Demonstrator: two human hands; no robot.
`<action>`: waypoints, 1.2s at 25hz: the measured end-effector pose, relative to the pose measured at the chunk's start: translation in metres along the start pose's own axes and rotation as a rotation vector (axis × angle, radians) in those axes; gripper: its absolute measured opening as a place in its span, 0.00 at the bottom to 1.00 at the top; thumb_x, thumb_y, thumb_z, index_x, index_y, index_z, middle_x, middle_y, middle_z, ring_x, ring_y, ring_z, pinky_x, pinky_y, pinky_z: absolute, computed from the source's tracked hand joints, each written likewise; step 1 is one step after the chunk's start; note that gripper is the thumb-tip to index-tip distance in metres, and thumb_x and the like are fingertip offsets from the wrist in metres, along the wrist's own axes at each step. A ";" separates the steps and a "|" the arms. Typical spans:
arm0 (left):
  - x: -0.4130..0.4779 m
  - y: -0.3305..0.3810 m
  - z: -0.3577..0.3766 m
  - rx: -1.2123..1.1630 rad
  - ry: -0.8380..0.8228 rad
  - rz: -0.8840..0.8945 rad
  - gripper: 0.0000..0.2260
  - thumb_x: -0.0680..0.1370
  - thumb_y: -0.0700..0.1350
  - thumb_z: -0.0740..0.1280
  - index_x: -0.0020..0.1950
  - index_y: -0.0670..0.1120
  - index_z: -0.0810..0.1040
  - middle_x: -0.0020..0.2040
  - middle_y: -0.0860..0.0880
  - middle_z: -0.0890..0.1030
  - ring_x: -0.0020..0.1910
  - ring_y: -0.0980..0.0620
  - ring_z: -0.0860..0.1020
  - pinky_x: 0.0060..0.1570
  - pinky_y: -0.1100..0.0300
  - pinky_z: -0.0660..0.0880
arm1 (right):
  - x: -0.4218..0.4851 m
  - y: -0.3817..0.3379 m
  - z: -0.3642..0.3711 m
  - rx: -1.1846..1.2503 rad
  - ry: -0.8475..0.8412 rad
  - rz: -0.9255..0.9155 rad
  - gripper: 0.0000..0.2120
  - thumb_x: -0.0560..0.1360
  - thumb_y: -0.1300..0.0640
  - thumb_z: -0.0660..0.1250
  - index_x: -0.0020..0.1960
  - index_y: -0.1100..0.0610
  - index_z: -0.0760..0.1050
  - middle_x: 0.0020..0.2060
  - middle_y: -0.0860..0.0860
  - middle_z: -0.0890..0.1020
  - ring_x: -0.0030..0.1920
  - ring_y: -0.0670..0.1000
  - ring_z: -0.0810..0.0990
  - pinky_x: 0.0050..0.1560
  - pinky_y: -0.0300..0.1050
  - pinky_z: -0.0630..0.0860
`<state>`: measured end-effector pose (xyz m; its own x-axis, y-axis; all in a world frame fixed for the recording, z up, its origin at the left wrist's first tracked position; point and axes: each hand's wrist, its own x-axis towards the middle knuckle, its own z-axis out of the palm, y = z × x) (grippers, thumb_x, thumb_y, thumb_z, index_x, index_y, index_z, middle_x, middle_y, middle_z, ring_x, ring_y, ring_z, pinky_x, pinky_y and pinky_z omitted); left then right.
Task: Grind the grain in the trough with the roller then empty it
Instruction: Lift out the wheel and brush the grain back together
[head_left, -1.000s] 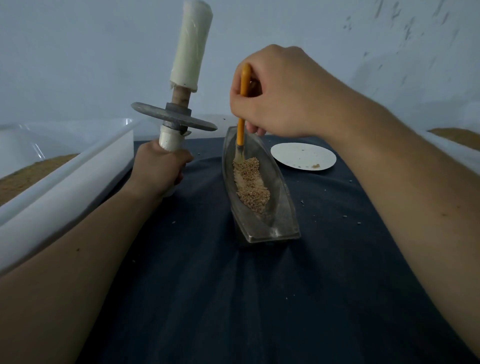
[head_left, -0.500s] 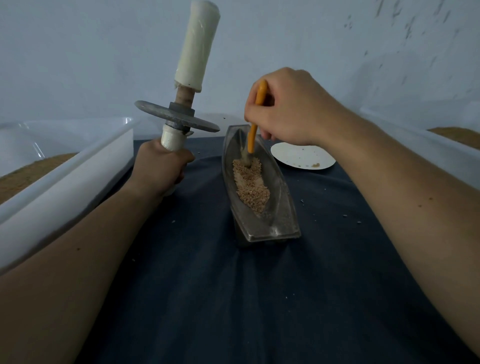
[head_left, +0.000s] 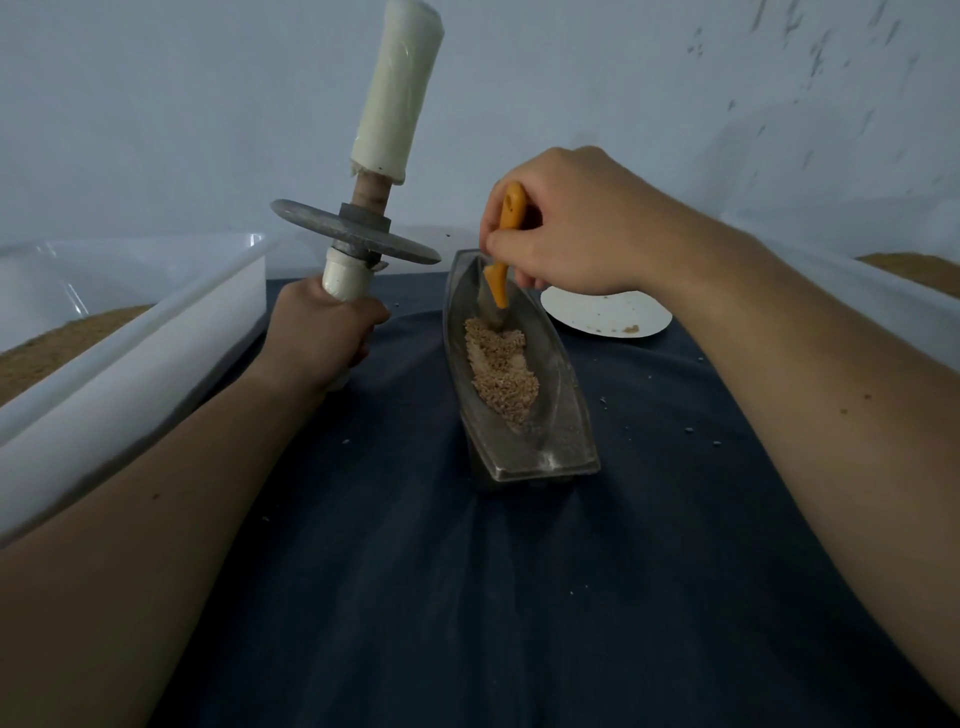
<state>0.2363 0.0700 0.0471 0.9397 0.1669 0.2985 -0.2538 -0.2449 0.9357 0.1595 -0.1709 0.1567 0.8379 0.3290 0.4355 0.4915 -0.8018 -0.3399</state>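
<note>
- Your left hand (head_left: 324, 332) grips the roller (head_left: 356, 236) by its lower white handle, upright, beside the trough (head_left: 550, 457); your right hand (head_left: 563, 228) pinches an orange brush (head_left: 511, 208) at the trough's far end.
- Grain (head_left: 501, 374) lies loose mid-trough.
- Expect the metal trough to feel heavy, stiff and smooth; grip both long rims when tipping.

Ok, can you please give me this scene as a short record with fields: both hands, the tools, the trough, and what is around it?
left hand: grips the lower handle of the roller, held upright, left of the trough
right hand: pinches an orange brush, its bristles at the far end of the grain
trough: on a dark cloth
grain: heaped along the trough's middle
plate: white, behind the trough, few crumbs
bin: white, far left
</note>
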 end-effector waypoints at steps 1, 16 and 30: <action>0.000 0.000 0.000 0.003 -0.001 0.002 0.09 0.68 0.45 0.75 0.41 0.43 0.77 0.27 0.50 0.76 0.24 0.54 0.73 0.24 0.61 0.72 | -0.001 0.000 0.000 0.002 -0.039 0.010 0.06 0.77 0.57 0.66 0.45 0.52 0.81 0.31 0.47 0.84 0.32 0.43 0.84 0.38 0.42 0.82; -0.004 0.004 0.001 -0.001 -0.013 0.013 0.08 0.70 0.43 0.74 0.43 0.43 0.77 0.29 0.48 0.75 0.25 0.53 0.73 0.24 0.60 0.72 | 0.005 0.009 0.003 0.128 0.099 0.064 0.05 0.75 0.57 0.67 0.43 0.53 0.82 0.29 0.48 0.84 0.30 0.45 0.84 0.35 0.43 0.83; -0.004 0.003 0.001 0.004 -0.012 0.023 0.09 0.69 0.44 0.75 0.41 0.44 0.76 0.27 0.49 0.75 0.24 0.53 0.72 0.23 0.60 0.70 | 0.005 0.008 0.010 0.053 0.138 0.072 0.06 0.77 0.55 0.65 0.46 0.53 0.81 0.33 0.48 0.83 0.35 0.46 0.84 0.41 0.47 0.84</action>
<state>0.2325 0.0673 0.0485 0.9364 0.1502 0.3173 -0.2740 -0.2527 0.9280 0.1701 -0.1708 0.1474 0.8327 0.1967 0.5176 0.4460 -0.7924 -0.4163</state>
